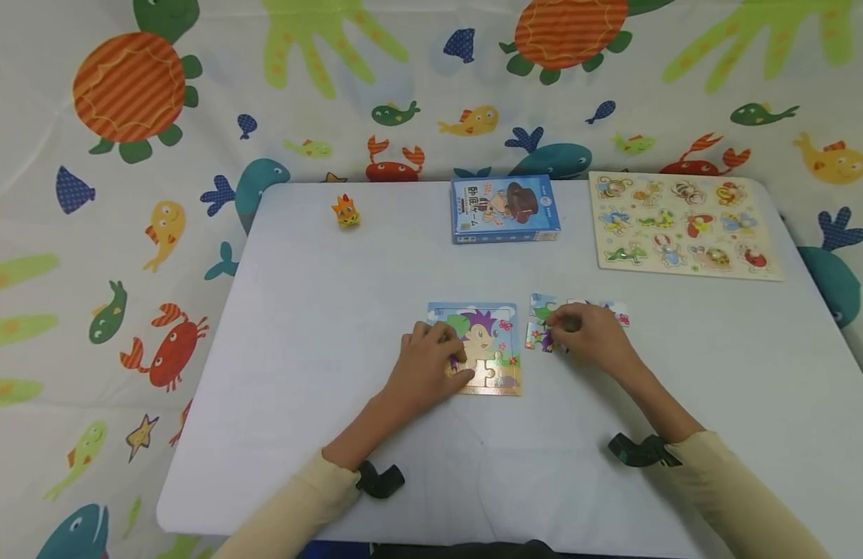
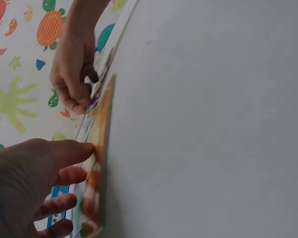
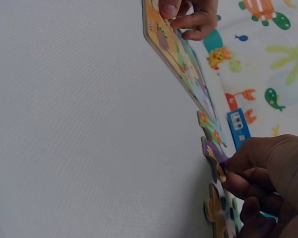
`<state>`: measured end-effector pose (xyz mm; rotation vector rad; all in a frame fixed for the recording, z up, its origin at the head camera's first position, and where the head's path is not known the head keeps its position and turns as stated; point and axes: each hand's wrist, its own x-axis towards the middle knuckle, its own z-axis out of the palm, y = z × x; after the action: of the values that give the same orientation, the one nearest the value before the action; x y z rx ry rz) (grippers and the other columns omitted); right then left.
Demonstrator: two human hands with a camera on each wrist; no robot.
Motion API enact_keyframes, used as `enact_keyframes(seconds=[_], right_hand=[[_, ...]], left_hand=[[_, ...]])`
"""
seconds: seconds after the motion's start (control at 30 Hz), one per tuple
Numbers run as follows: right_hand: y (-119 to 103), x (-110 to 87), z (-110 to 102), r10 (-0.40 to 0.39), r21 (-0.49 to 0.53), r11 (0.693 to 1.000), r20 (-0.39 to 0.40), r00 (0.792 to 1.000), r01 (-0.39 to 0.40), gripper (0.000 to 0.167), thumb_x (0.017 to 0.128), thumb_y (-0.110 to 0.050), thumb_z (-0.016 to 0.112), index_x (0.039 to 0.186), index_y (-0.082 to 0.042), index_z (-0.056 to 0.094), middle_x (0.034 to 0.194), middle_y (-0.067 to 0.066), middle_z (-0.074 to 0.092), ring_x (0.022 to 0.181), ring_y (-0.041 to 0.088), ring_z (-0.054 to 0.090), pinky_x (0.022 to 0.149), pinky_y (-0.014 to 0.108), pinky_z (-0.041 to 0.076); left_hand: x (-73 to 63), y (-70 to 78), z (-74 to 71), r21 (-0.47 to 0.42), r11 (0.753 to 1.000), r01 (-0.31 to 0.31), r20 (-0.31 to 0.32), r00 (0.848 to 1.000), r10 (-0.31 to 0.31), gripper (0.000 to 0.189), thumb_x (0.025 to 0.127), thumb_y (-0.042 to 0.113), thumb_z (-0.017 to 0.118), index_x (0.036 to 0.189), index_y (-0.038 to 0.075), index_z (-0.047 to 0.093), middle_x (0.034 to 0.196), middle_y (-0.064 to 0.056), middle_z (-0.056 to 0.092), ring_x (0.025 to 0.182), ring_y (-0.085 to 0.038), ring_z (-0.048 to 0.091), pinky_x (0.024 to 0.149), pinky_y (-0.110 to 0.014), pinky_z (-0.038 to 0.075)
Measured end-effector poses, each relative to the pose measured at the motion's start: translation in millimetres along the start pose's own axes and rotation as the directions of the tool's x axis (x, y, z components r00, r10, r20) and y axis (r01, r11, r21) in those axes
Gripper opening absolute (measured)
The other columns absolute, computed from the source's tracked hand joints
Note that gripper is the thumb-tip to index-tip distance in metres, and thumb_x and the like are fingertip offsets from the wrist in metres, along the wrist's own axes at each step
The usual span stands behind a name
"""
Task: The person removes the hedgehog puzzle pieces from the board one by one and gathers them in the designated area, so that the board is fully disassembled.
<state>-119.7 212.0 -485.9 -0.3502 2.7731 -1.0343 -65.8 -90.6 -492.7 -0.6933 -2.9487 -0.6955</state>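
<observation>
Both hands worked near the middle of a white table with rounded corners [image 1: 319, 326]. Fingers loosely bent, the left hand [image 1: 424, 359] rested on a square cartoon jigsaw board [image 1: 497, 390], its thumb touching the lower part. That board lay flat before the person and showed a purple-haired character, with tan jigsaw outlines along the bottom. Just to its right, the right hand [image 1: 595, 339] pinched a small purple and tan jigsaw piece [image 3: 214, 156] between thumb and finger. Other colourful loose jigsaw pieces [image 1: 622, 314] lay beside and partly under that hand.

Farther back stood a small orange and yellow toy figure [image 1: 346, 213] on the left, a blue rectangular box with a brown hat pictured on it [image 1: 504, 211] near the centre, and, on the right, a cream rectangular board bearing rows of insect pictures [image 1: 754, 205]. Beyond the table edge spread a white cloth printed with sea creatures [image 1: 217, 70]. Beige sleeves [image 1: 732, 485] covered the forearms, and a dark device [image 1: 381, 481] sat at each wrist.
</observation>
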Motion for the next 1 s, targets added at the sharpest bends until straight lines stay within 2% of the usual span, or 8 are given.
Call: enact_keyframes(seconds=[0.17,0.3,0.5,0.7,1.0], right_hand=[[-2.2,-0.6,3.7,-0.026,-0.032,0.999,-0.025,0.999,0.025,0.013,0.087,-0.009,0.071,0.099,-0.006,0.073,0.095,0.007,0.069,0.082,0.024,0.055,0.070,0.038,0.045],[-3.5,-1.5,6.3,-0.050,-0.073,0.996,-0.047,0.998,0.046,0.011,0.086,-0.009,0.072,0.096,-0.007,0.073,0.090,0.005,0.068,0.077,0.022,0.053,0.068,0.037,0.044],[-6.5,-3.2,7.4,-0.103,-0.111,0.989,-0.095,0.990,0.093,0.009,0.085,-0.008,0.072,0.093,-0.007,0.074,0.087,0.003,0.068,0.073,0.020,0.052,0.064,0.036,0.044],[-9.1,-5.0,8.8,-0.092,-0.130,0.988,-0.105,0.990,0.078,0.008,0.084,-0.008,0.073,0.092,-0.007,0.074,0.087,0.004,0.068,0.073,0.020,0.053,0.064,0.036,0.044],[-10.7,-7.6,12.0,-0.109,-0.222,0.971,-0.101,0.989,0.084,0.010,0.084,-0.009,0.074,0.093,-0.006,0.075,0.093,0.006,0.067,0.082,0.022,0.056,0.069,0.038,0.046]], left_hand=[[6.9,-8.3,-10.6,-0.046,0.999,0.003,0.092,0.996,0.001,0.016,0.082,0.041,0.079,0.089,0.030,0.070,0.117,0.005,0.053,0.106,-0.023,0.040,0.079,-0.042,0.033],[9.2,-10.5,-12.9,-0.071,0.997,0.020,0.139,0.990,-0.010,0.016,0.084,0.042,0.077,0.091,0.030,0.070,0.120,0.004,0.053,0.109,-0.023,0.039,0.080,-0.041,0.031],[12.4,-10.6,-15.2,-0.082,0.997,0.007,0.145,0.989,0.005,0.016,0.083,0.042,0.078,0.089,0.029,0.070,0.121,0.002,0.054,0.109,-0.023,0.039,0.080,-0.042,0.031],[14.2,-10.6,-16.0,-0.087,0.996,0.014,0.160,0.987,0.001,0.016,0.083,0.042,0.078,0.089,0.029,0.072,0.122,0.002,0.054,0.110,-0.023,0.039,0.082,-0.044,0.031],[17.0,-9.7,-16.0,-0.077,0.997,0.020,0.182,0.983,-0.006,0.012,0.084,0.039,0.077,0.089,0.029,0.073,0.123,0.002,0.055,0.113,-0.022,0.039,0.085,-0.046,0.030]])
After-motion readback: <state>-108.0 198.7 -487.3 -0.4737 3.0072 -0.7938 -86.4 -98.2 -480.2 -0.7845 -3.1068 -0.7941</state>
